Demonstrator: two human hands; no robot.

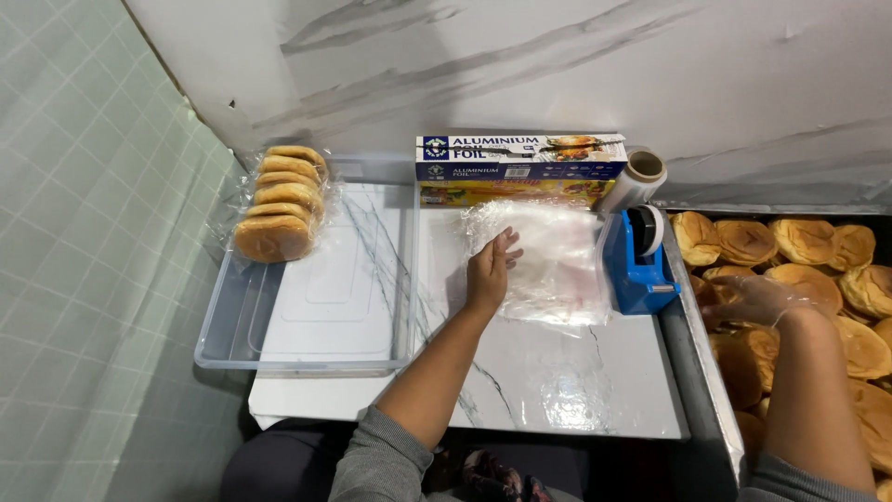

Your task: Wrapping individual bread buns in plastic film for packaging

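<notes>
At the far left I see a clear tray (223, 349) overhanging the desk (548, 381), with a wrapped stack of buns (277, 200) standing on edge in its back left corner. Further right, my left hand (490, 270) lies flat on a sheet of cling film (548, 265) spread on the desk, its fingers (506, 244) straight and slightly spread, pressing the sheet's left part rather than pinching it. Behind the sheet a foil box (520, 167) lies against the wall, and a film roll (636, 178) leans just beside its right end. A blue tape dispenser (641, 260) stands touching the sheet's right edge. Past the desk's edge, my right hand (753, 299), in a thin clear glove, rests on loose buns (818, 251) in a bin; its fingers curl over one bun, though I cannot tell whether they grip it.
</notes>
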